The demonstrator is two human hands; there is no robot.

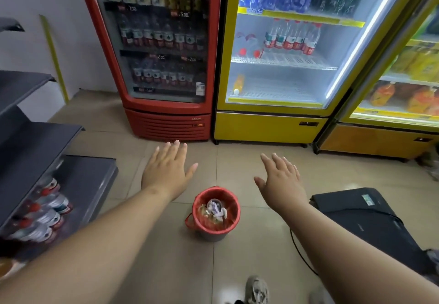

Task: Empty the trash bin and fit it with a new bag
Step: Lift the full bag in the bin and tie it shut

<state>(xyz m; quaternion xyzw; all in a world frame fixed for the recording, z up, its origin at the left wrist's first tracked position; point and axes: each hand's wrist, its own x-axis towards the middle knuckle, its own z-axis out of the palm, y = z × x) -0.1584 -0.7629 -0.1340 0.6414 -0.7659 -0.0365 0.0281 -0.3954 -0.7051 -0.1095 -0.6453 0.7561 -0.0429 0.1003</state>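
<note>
A small grey trash bin (212, 234) stands on the tiled floor, lined with a red bag (231, 205) folded over its rim. Crumpled paper and scraps (215, 210) lie inside it. My left hand (167, 169) is stretched out flat above and to the left of the bin, fingers apart, holding nothing. My right hand (281, 180) is stretched out above and to the right of the bin, also flat and empty. Neither hand touches the bin.
A red drinks fridge (166, 118) and a yellow one (268, 128) stand behind the bin. Grey shelves (90, 180) with bottles are at the left. A black device (365, 218) with a cable lies on the floor at the right. My shoe (257, 289) is near the bottom edge.
</note>
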